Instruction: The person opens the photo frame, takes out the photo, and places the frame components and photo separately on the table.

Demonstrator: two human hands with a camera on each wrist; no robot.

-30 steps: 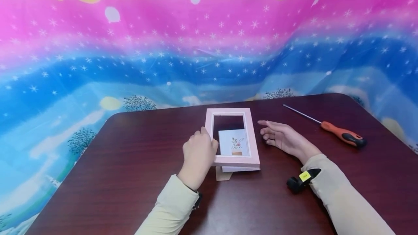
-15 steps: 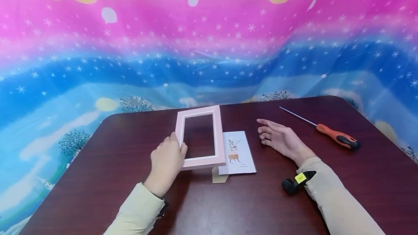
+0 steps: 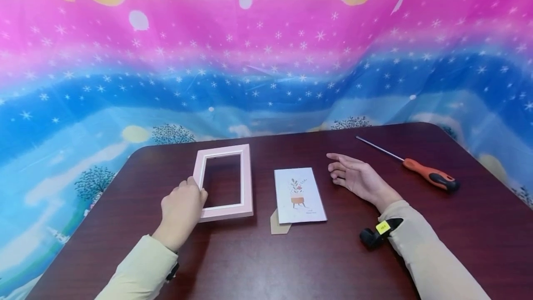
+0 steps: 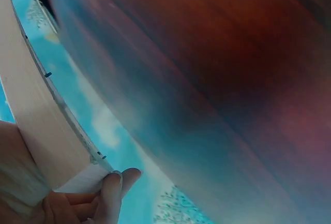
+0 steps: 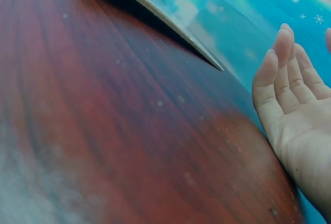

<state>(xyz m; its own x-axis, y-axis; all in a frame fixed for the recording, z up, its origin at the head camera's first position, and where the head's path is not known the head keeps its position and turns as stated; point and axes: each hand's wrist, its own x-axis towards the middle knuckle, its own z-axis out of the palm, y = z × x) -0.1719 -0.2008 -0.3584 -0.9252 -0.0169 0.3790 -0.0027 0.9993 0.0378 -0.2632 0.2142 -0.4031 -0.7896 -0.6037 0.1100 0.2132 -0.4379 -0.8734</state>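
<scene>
In the head view, my left hand (image 3: 181,209) grips the left side of a pink picture frame (image 3: 247,184) with a white inner edge. The frame's opening shows bare tabletop through it. Small dark tabs stick out along the back of the frame (image 4: 36,94) in the left wrist view. To the right of the frame lies a white card (image 3: 287,186) printed with a potted plant. A tan angled piece (image 3: 279,227) pokes out from under the card's lower left corner. My right hand (image 3: 358,177) rests on the table beside the card, fingers loosely bent, holding nothing.
A screwdriver (image 3: 429,172) with an orange and black handle lies at the right, beyond my right hand. The dark wooden table (image 3: 266,267) ends at the back against a printed cloth backdrop (image 3: 266,59).
My left hand has lifted the picture frame off the card and carried it left and slightly lower. The card is now fully uncovered. My right hand has stayed in about the same place.
</scene>
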